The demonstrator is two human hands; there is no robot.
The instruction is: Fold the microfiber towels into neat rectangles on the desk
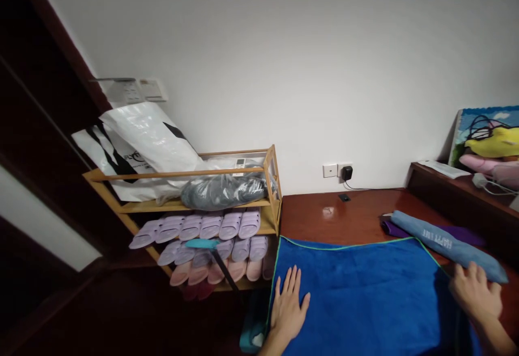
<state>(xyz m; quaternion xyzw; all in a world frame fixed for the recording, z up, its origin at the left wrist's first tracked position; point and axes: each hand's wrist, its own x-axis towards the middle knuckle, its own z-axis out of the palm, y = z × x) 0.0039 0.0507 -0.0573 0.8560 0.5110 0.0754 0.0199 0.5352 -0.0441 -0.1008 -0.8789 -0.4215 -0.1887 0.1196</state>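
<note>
Through my remote feed, a blue green-edged cloth (365, 296) lies spread on a reddish-brown desk (304, 210). The left hand (288, 307) rests flat on it, grip wide. The right hand (476, 294) curls beside a light-blue roll (438, 240); its grip I can't tell.

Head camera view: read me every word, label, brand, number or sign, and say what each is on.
"HAPPY LIFE", upside down, on the blue roll.
"FLY", following letters unclear, on a white bag.
Too small or blurred: finer print on that bag; any marks on the small tag-like item.
</note>
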